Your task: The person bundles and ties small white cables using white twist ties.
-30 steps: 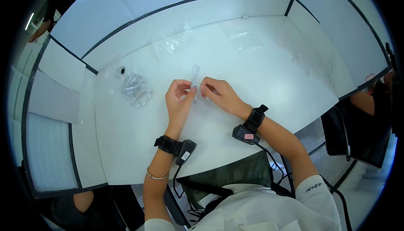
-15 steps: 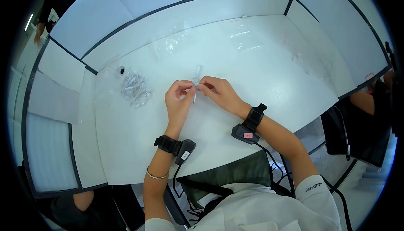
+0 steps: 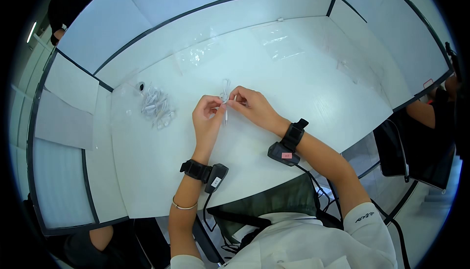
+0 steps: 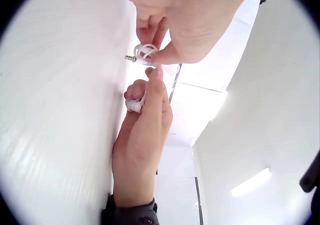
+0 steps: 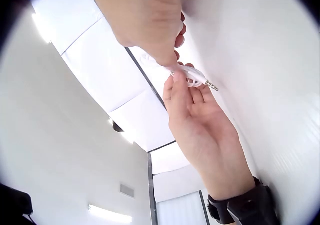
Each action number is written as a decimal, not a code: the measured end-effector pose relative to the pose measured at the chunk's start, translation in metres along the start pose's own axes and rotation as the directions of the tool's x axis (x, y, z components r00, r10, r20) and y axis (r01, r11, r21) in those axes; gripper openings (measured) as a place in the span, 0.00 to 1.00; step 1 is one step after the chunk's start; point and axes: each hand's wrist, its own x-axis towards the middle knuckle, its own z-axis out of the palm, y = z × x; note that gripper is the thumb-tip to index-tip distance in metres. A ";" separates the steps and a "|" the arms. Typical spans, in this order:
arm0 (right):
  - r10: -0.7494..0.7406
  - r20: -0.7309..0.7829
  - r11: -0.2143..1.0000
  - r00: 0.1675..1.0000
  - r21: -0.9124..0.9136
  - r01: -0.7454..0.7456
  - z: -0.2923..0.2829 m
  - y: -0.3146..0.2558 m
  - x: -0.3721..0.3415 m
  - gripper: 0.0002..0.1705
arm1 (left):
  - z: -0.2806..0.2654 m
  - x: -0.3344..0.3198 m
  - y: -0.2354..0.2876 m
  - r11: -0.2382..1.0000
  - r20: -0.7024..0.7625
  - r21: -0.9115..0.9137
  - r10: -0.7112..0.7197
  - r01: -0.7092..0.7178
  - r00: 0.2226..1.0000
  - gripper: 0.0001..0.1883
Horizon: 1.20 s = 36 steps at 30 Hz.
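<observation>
A white earphone cable (image 3: pixel 224 92), wound into a small looped bundle, is between my two hands over the table. My left hand (image 3: pixel 207 111) pinches the bundle between thumb and fingers. Its metal-tipped plug (image 4: pixel 131 58) sticks out past the left fingers in the left wrist view. Fingertips of my right hand (image 3: pixel 255 108) meet the left thumb and pinch the cable at the bundle. White earbud pieces (image 4: pixel 134 105) sit in the curled lower fingers of that right hand. The right wrist view shows the cable loops (image 5: pixel 194 78) against the left fingers.
A pile of white earphone cables (image 3: pixel 157 106) in clear wrapping lies left on the white table (image 3: pixel 293 171). Clear plastic bags (image 3: pixel 281 46) lie toward the back. White partition panels (image 3: pixel 215 29) enclose the table. Other people stand or sit outside them.
The loop above the fingers tilts right, then back left. My right fingertips shift slightly at the bundle, while the left hand keeps its pinch. A person beyond the left partition has moved.
</observation>
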 end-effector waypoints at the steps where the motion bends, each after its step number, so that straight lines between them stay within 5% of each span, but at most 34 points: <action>1: -0.006 0.014 1.000 1.000 0.015 0.006 0.002 0.002 0.000 0.10 | 0.000 0.000 0.001 1.000 0.000 -0.005 -0.008 0.008 1.000 0.04; 12: -0.044 0.055 0.999 0.998 -0.020 0.046 0.001 0.002 -0.002 0.10 | -0.002 0.001 -0.002 0.999 0.041 0.031 0.011 -0.012 0.999 0.03; 19: -0.179 -0.019 0.982 0.984 -0.070 0.177 0.008 0.008 -0.005 0.10 | -0.003 0.001 -0.002 0.998 -0.083 0.042 0.046 -0.042 0.995 0.04; 31: 0.013 -0.008 0.996 1.000 0.089 -0.012 0.001 0.001 -0.003 0.10 | -0.004 0.004 -0.004 0.997 -0.136 0.066 0.041 -0.032 0.990 0.07; 36: -0.047 -0.003 0.999 0.999 0.012 0.047 0.002 0.002 -0.004 0.11 | -0.005 0.004 -0.004 0.997 -0.126 0.058 0.048 -0.041 0.991 0.07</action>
